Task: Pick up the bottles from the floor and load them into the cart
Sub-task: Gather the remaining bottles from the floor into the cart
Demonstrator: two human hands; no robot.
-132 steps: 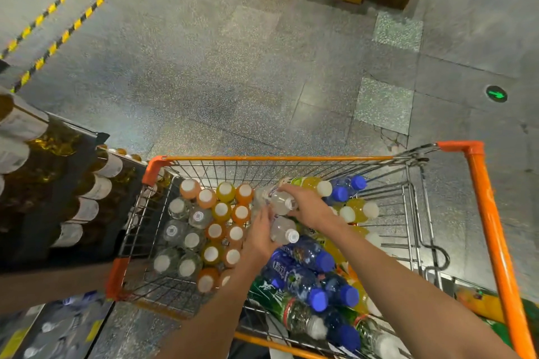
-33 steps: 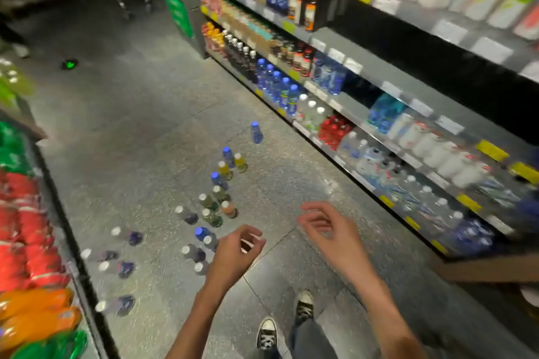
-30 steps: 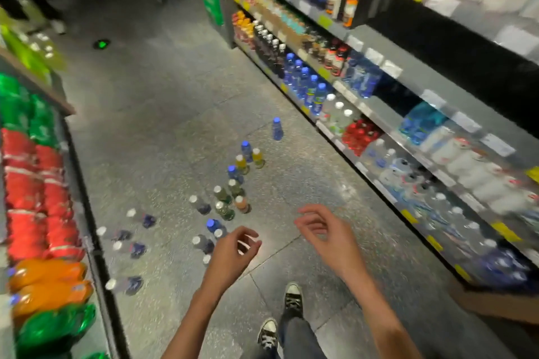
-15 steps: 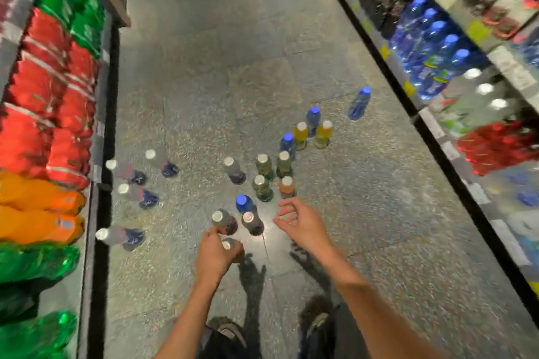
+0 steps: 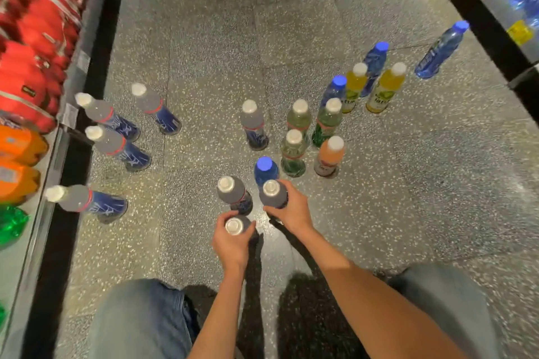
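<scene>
Crouched low over the floor (image 5: 204,38), mid-pickup. Left hand (image 5: 232,239) wrapped round a white-capped bottle (image 5: 234,226) at lower centre; right hand (image 5: 291,211) curled round a second white-capped bottle (image 5: 272,194) just beside it. Both apparently standing on the floor yet, not lifted. Next, by the look of it: lifting the pair straight up, clear of the third white-capped bottle (image 5: 233,192) and the blue-capped bottle (image 5: 265,169) close by, then carrying to the cart, out of frame. More bottles centre, right and left. Labels blurred, nothing readable; yellow shelf tags (image 5: 519,32) upper right illegible too.
</scene>
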